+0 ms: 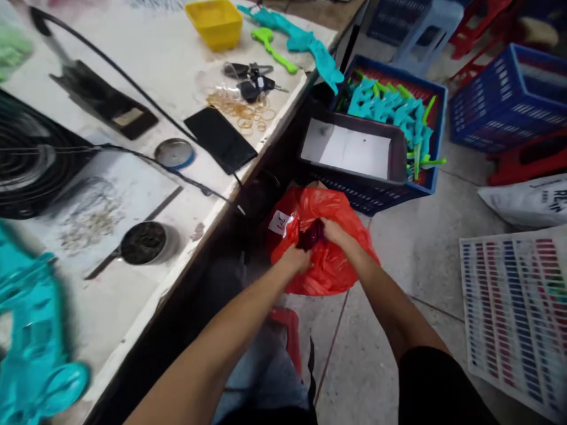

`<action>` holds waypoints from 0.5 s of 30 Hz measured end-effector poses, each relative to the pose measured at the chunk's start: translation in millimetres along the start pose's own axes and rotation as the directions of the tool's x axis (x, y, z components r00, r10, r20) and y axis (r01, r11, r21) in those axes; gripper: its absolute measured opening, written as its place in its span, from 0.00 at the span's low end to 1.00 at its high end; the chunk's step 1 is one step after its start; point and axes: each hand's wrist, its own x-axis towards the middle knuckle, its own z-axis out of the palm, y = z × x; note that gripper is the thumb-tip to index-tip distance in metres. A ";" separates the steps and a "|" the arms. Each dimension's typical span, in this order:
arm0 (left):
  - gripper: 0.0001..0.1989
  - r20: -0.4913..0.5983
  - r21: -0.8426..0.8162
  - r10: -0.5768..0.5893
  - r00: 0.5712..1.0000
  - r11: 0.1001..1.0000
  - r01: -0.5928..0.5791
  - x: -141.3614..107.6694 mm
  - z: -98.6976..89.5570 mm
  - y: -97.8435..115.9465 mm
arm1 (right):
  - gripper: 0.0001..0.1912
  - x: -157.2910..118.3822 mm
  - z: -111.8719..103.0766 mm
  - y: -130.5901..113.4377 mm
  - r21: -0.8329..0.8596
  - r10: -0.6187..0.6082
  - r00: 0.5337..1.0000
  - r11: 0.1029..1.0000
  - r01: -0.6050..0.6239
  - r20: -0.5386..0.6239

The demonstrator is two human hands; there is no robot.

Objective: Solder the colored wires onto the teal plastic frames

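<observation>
A red plastic bag [330, 274] sits low beside the workbench, its mouth gathered open around a dark gap. My left hand [297, 260] is closed on the near left edge of that mouth. On the far right side of the opening, my right hand [332, 230] is closed on the bag's rim, its fingertips partly hidden inside. Something dark purple [315, 233] shows between the two hands, too unclear to name. A white paper label [280, 223] with handwriting lies on the bag's left side.
The bench [146, 307] runs along the left, carrying a phone [220, 140], rubber bands [248, 112], a yellow bowl [217, 26] and turquoise plastic parts [39, 330]. Behind the bag, a dark tray [349, 147] rests on a blue crate [436, 141] of turquoise and green pieces. A white basket [509, 319] stands right.
</observation>
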 end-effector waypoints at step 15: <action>0.26 0.027 0.252 0.026 0.999 0.967 -0.032 18.5 21.9 -56.0 | 0.10 41.5 13.5 -5.8 0.070 -0.048 0.987 0.997 0.037 0.153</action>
